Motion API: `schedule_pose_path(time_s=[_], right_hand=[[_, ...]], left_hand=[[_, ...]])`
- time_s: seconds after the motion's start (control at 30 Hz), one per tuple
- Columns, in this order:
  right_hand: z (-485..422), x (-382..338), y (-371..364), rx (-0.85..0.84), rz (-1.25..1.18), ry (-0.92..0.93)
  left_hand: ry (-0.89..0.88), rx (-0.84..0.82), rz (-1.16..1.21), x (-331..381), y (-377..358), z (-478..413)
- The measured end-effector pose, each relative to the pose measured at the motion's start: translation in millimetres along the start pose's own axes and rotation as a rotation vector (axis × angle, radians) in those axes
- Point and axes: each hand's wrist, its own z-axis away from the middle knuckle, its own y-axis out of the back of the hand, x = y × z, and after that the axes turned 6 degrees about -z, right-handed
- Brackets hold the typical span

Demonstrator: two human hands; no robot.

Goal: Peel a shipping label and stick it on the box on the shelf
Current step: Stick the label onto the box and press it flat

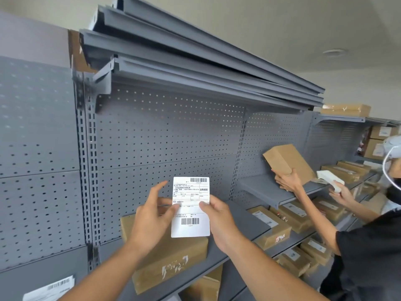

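Note:
A white shipping label [191,207] with barcodes at top and bottom is held upright in front of me. My right hand [219,220] pinches its right edge. My left hand [152,218] touches its left edge with the thumb, the other fingers spread apart. Right below and behind the label, a brown cardboard box [169,259] lies on the grey metal shelf [236,237]. The box top is partly hidden by my hands and the label.
Another person at the right holds up a tilted cardboard box [286,161] and a white scanner [329,179]. Several labelled boxes [269,227] fill the shelves to the right. Stacked grey shelf boards [195,61] overhang above. A labelled parcel [50,290] sits at bottom left.

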Motion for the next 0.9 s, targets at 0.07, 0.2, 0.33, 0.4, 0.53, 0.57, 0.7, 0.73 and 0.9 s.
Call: schedule_pose_path(time_s=[0.07, 0.2, 0.33, 0.4, 0.53, 0.57, 0.7, 0.73, 0.9], right_hand=[[0, -1, 1, -0.005, 0.003, -0.006], [-3, -3, 1, 0.004, 0.062, 0.027], [-12, -7, 0, 0.075, 0.132, 0.133], [-16, -10, 0, 0.096, 0.133, 0.178], [-30, -15, 1, 0.121, 0.123, 0.219], [-35, -15, 1, 0.124, 0.127, 0.224], [-49, -13, 0, 0.135, 0.142, 0.239], [-51, -13, -1, 0.131, 0.153, 0.247], [-62, -11, -9, 0.11, 0.166, 0.291]], left_hand=[[0.025, 0.013, 0.048, -2, -2, -4], [0.049, 0.062, 0.088, -4, -4, -13], [0.057, 0.107, 0.092, 0, -4, -24], [0.069, 0.124, 0.111, 0, -3, -31], [0.067, 0.147, 0.138, 2, -1, -41], [0.056, 0.156, 0.13, 4, 0, -43], [0.03, 0.192, 0.072, 7, 4, -50], [0.033, 0.187, 0.07, 6, 6, -52], [0.044, 0.193, 0.049, -2, 13, -57]])
